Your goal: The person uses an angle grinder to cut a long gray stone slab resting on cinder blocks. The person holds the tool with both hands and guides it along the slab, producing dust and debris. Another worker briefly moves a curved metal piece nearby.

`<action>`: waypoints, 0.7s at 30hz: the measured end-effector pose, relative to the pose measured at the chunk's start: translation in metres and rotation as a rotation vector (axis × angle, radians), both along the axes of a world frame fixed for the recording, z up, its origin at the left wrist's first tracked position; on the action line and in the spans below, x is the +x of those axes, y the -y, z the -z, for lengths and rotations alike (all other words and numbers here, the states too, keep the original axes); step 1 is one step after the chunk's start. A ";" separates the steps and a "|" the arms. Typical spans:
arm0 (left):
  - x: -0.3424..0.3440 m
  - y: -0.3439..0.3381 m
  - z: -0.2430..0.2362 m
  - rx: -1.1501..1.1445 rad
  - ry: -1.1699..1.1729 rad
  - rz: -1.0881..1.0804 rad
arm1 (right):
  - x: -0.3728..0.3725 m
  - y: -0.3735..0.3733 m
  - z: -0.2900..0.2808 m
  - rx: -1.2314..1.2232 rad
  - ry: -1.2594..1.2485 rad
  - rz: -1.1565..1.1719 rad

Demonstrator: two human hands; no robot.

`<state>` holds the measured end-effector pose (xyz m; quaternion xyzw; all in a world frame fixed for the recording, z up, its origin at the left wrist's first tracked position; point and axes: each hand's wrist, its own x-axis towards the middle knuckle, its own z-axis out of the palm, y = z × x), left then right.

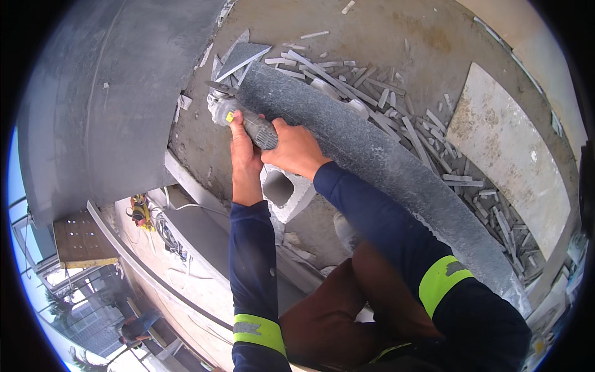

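Note:
Both of my hands grip a dusty grey angle grinder (259, 129). My left hand (244, 149) is closed near its head, with the thumb along the side by a yellow label. My right hand (297, 147) wraps round the rear of the body. The thin cutting disc (221, 87) stands beside the left end of a long grey stone slab (353, 133). Whether the disc touches the stone I cannot tell. A pointed stone offcut (243, 57) lies just beyond that end. Below my hands sits a pale hollow concrete block (302, 201), partly hidden by my right forearm.
Stone strips (427, 146) litter the floor along the slab's far side. A curved pale slab (508, 158) lies at right, a large dark grey panel (118, 105) at left. Cables (164, 226) and a yellow tool (141, 212) lie lower left. Another person (137, 327) is further below.

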<state>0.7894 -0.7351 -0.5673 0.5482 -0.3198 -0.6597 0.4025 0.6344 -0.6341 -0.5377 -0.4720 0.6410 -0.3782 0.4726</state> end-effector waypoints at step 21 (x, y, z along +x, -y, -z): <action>-0.004 -0.053 -0.032 -0.038 -0.089 -0.005 | -0.002 -0.039 -0.006 -0.112 0.038 -0.001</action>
